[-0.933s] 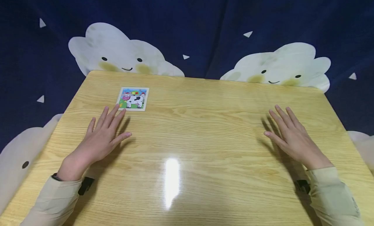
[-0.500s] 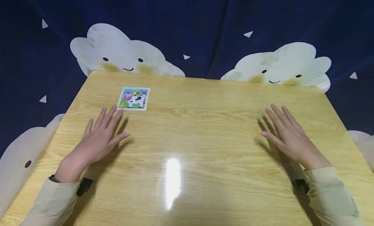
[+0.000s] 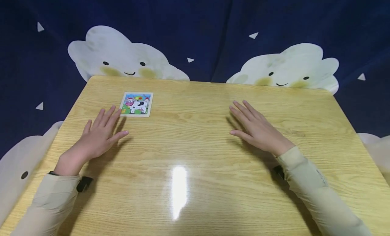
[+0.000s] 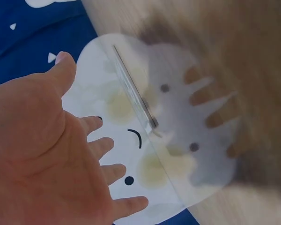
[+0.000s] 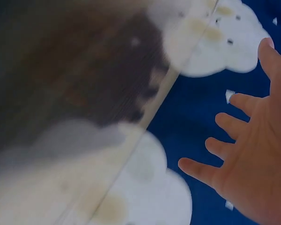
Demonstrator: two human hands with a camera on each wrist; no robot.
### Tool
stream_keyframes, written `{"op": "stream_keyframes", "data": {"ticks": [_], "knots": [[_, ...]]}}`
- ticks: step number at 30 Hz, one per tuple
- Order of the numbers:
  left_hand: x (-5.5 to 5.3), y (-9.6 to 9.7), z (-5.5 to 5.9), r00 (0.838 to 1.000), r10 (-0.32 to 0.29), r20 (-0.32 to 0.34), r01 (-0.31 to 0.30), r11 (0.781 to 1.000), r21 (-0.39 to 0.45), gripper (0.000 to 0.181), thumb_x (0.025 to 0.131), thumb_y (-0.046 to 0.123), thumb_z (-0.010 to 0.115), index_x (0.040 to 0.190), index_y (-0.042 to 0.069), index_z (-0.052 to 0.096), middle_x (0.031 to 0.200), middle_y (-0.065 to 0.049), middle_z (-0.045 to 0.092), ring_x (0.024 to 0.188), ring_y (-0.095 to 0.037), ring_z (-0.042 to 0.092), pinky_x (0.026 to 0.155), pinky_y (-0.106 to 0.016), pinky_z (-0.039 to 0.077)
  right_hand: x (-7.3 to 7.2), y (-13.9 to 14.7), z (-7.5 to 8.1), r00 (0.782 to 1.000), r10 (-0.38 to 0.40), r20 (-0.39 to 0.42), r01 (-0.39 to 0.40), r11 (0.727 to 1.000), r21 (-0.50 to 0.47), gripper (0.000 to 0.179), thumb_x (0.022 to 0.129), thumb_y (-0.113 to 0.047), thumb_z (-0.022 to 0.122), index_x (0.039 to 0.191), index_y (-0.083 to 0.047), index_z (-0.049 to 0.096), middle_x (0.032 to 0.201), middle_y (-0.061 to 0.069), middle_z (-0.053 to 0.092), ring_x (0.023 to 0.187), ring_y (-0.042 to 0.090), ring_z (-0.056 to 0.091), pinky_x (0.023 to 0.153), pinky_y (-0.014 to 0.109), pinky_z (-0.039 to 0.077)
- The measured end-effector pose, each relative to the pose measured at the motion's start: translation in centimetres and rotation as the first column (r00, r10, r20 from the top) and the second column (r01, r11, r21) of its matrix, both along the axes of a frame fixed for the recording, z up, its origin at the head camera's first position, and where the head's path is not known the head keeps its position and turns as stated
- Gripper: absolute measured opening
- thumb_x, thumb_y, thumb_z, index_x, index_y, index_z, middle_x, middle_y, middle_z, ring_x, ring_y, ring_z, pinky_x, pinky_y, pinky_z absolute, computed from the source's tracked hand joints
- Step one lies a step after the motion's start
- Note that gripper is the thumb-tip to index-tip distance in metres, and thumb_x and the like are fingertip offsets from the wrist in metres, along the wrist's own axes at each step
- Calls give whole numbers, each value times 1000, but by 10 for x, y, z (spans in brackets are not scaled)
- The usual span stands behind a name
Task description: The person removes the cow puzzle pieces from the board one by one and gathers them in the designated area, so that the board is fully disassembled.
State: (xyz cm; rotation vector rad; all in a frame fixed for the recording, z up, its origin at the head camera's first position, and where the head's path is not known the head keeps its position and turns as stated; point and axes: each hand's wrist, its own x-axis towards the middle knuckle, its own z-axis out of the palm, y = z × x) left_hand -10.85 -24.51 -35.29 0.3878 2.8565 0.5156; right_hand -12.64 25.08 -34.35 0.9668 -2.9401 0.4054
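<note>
In the head view, the picture card [image 3: 136, 104] lies flat towards the far left corner of the table [image 3: 195, 137]. It is about square, so no long axis stands out; the printed cow runs parallel to the far edge, head to the left edge, feet to the near edge. The left hand [image 3: 97, 137] has its fingers spread wide and holds nothing, a fingertip at the card's near left corner; touching or not, I cannot tell. The right hand [image 3: 259, 129], fingers also apart, is well away to the right. I judge this an approach, before any grip; lifting the card would call for pinching an edge.

In the left wrist view, the fingers fan out, and a thin strip [image 4: 135, 88] is probably the card, nearly edge-on.

In the right wrist view, the spread fingers grip nothing; I cannot identify the card.
</note>
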Motion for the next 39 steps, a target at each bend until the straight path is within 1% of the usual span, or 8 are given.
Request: {"op": "stream_keyframes", "data": {"ticks": [10, 13, 17, 19, 24, 28, 34, 39], "knots": [[-43, -18, -1, 994, 18, 109, -17, 1000, -15, 87, 101, 57, 38, 157, 6, -4, 162, -19, -12, 144, -44, -18, 101, -77, -4, -53, -95, -5, 981, 157, 113, -158, 987, 0, 77, 100, -52, 47, 159, -14, 15, 164, 9, 9, 149, 23, -4, 119, 44, 8], [-54, -22, -2, 991, 19, 129, -16, 1000, -22, 88, 101, 57, 38, 157, 5, -6, 161, -20, -12, 143, -45, -18, 101, -77, -4, -66, -121, -7, 974, 171, 151, -168, 985, -30, 77, 100, -52, 47, 159, -15, 15, 164, 7, 8, 149, 22, -4, 118, 48, 11], [-65, -24, -2, 989, 15, 144, -13, 1000, -12, 88, 101, 55, 40, 157, 4, -5, 161, -22, -10, 143, -47, -16, 101, -77, -4, -79, -151, -11, 966, 160, 203, -155, 987, -40, 77, 99, -55, 47, 159, -18, 15, 165, 4, 6, 149, 21, -4, 114, 58, 17], [-70, -25, -3, 988, 13, 155, -13, 1000, -6, 89, 100, 56, 42, 157, 5, -5, 161, -22, -9, 143, -47, -16, 102, -77, -4, -85, -166, -14, 960, 162, 227, -160, 987, -28, 78, 99, -56, 45, 159, -18, 14, 165, 3, 5, 149, 21, -4, 113, 60, 17], [-82, -27, -7, 985, -8, 175, 8, 1000, 1, 91, 99, 55, 46, 157, 3, -2, 161, -24, -6, 143, -49, -14, 102, -76, -3, -98, -201, -19, 947, 150, 284, -162, 987, 17, 79, 98, -59, 43, 159, -21, 12, 165, 3, 2, 150, 24, -3, 115, 57, 15], [-90, -27, -11, 983, -25, 183, 23, 1000, 11, 92, 98, 54, 49, 157, 3, -1, 161, -24, -4, 143, -49, -13, 102, -76, -2, -107, -227, -23, 944, 115, 309, -144, 987, 71, 79, 98, -61, 42, 160, -22, 11, 165, 2, 2, 150, 25, -3, 116, 56, 14], [-95, -27, -15, 980, -43, 196, 41, 999, 13, 89, 100, 50, 49, 157, 6, -3, 161, -23, -3, 143, -50, -13, 102, -77, -3, -112, -257, -26, 944, 41, 328, -104, 979, 176, 81, 98, -64, 36, 160, -23, 5, 165, -1, -1, 150, 22, -5, 117, 52, 10], [-97, -24, -14, 975, -45, 217, 45, 999, 6, 89, 100, 50, 49, 157, 7, -5, 161, -22, -4, 142, -50, -13, 102, -76, -4, -113, -267, -29, 951, -16, 308, -66, 965, 253, 85, 96, -65, 39, 160, -20, 5, 165, -4, -1, 150, 21, -4, 117, 52, 8]]}}
